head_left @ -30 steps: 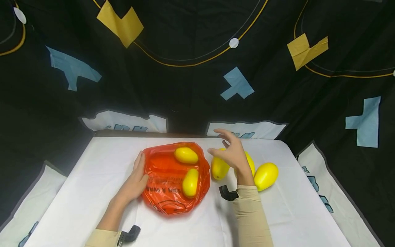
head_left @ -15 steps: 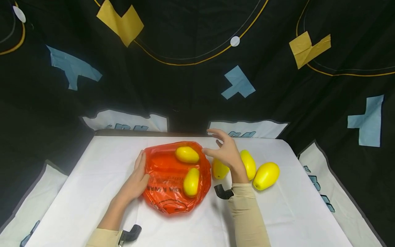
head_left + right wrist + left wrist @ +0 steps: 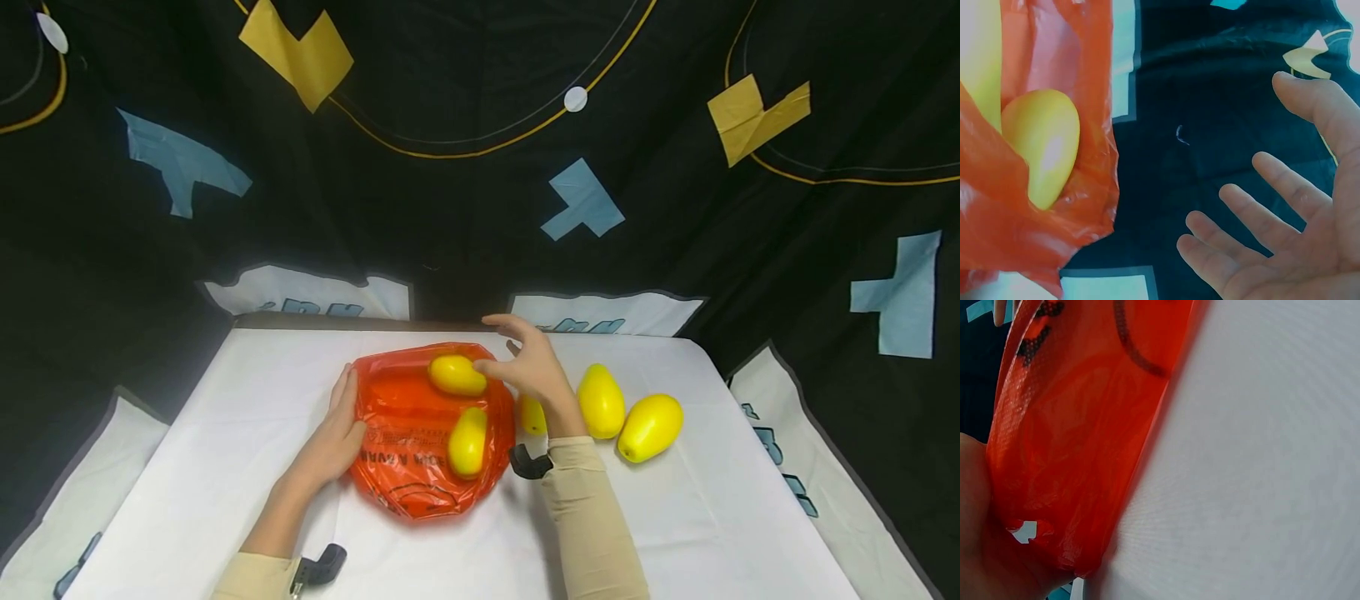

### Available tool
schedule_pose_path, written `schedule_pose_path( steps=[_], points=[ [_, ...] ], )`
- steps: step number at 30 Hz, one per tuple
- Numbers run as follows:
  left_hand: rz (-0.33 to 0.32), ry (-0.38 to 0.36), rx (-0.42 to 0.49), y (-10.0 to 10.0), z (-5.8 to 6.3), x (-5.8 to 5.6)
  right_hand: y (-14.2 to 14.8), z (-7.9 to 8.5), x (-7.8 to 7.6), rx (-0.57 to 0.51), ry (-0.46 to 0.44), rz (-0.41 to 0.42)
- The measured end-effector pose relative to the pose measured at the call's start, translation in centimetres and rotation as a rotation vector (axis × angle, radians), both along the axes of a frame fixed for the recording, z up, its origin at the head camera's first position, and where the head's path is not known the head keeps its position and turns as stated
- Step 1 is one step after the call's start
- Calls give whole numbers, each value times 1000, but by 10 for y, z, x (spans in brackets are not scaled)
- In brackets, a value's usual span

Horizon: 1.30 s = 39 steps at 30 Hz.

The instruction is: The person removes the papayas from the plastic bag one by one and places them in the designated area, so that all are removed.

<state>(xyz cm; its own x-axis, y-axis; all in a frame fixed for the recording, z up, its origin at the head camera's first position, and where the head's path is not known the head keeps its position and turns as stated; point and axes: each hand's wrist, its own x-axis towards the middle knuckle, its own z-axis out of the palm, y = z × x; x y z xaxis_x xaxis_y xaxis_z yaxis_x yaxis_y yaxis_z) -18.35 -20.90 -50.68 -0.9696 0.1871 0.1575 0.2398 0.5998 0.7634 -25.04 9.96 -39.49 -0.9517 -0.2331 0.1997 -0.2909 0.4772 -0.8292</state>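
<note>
A red plastic bag (image 3: 405, 400) with dark print lies spread on the white table, its mouth facing up. Two yellow mangoes show inside it, one mango (image 3: 453, 375) at the far side and another mango (image 3: 467, 443) at the right. My left hand (image 3: 337, 433) holds the bag's left edge, thumb over the rim. My right hand (image 3: 531, 367) hovers at the far right of the bag, fingers spread, with nothing in the palm in the right wrist view. Behind its wrist a third mango (image 3: 532, 417) is partly hidden.
Right of my right forearm lie two more mangoes, one upright mango (image 3: 600, 402) and one slanted mango (image 3: 651, 427). A black cloth (image 3: 450, 233) with tape patches hangs behind the white table (image 3: 720, 517).
My right hand has moved left from above the loose mangoes to the bag's right rim, uncovering the upright mango. The left hand stays at the bag's left edge.
</note>
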Motion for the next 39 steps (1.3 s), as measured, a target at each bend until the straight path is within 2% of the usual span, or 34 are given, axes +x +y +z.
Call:
schedule_pose_path(
  steps=[14,20,28,35,39],
  points=[
    [4,-17,7,-1,-1,0,-16,-17,-11,-5,-64,35],
    [-2,-12,7,-1,0,0,-20,-24,-15,28,-93,29],
    [-1,-21,-2,-2,1,0,-24,-32,-18,71,-180,25],
    [-3,-4,-4,-2,3,0,-22,-34,-20,62,-128,88],
    [-2,-18,2,-1,3,1,-23,-37,-18,89,-118,112]
  ],
)
